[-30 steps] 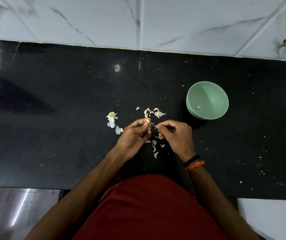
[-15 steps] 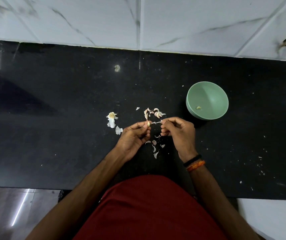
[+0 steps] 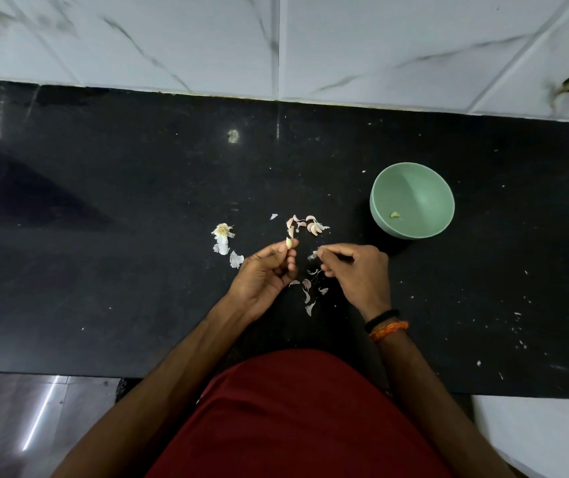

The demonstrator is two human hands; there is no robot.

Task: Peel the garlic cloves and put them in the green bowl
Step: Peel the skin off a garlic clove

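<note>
L hand (image 3: pixel 264 274) pinches peeled garlic clove (image 3: pixel 288 242) at fingertips; R hand (image 3: pixel 358 270) pinches blurred skin scrap (image 3: pixel 312 256). Unpeeled cloves (image 3: pixel 307 225) lie nr green bowl (image 3: pixel 412 200) w/ one small, indistinct bit inside.

text: none legible | labels: none | surfaces checked: counter, bowl, wall tiles
</note>
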